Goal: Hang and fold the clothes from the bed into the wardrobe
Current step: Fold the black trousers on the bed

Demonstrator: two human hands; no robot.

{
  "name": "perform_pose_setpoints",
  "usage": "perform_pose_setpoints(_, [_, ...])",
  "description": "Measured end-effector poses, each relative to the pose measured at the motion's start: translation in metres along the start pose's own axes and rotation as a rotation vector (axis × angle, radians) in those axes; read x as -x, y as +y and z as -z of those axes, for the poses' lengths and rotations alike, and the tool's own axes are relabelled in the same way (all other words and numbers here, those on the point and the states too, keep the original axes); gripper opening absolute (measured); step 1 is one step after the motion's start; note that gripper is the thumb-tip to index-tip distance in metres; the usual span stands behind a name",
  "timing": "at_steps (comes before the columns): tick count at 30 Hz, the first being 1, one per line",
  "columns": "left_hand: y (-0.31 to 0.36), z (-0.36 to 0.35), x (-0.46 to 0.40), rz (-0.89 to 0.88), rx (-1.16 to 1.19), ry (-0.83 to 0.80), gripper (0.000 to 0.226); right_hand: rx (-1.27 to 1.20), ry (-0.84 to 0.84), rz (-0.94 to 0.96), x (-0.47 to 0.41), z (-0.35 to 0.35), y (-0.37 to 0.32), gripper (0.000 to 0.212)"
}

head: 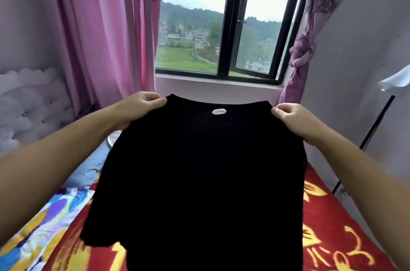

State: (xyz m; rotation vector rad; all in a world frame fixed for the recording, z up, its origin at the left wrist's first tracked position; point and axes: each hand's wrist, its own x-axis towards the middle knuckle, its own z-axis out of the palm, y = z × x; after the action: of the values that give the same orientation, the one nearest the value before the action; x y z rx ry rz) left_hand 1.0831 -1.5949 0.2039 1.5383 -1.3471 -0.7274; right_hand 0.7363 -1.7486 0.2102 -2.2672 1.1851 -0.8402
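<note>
A black top point(199, 177) with a small white label near its neckline hangs spread out in front of me, above the bed point(332, 237). My left hand point(139, 108) pinches its left shoulder corner. My right hand point(292, 119) pinches the right shoulder corner. The garment's lower part drapes down over the red and yellow bedcover and hides much of it. No wardrobe is in view.
A colourful patterned cloth point(37, 226) and a blue pillow point(88, 166) lie at the bed's left. A padded headboard point(28, 106) stands at the left, a window point(221, 26) with pink curtains ahead. A black stand point(372, 128) with a white garment point(397, 82) is at the right.
</note>
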Motion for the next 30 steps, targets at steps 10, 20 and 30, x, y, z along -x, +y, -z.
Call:
perform_pose_setpoints(10, [0.053,-0.118,0.0,0.199,0.57,-0.091,0.015,-0.192,-0.099,0.098,0.011,-0.085,-0.087,0.026])
perform_pose_setpoints(20, [0.042,-0.09,0.003,-0.504,-0.63,0.153,0.061,-0.474,-0.287,0.113,0.016,-0.062,-0.066,0.044])
perform_pose_setpoints(30, [0.051,-0.07,-0.005,-0.297,-0.14,-0.03,0.01,-0.169,-0.188,0.229,0.013,-0.06,-0.039,0.031])
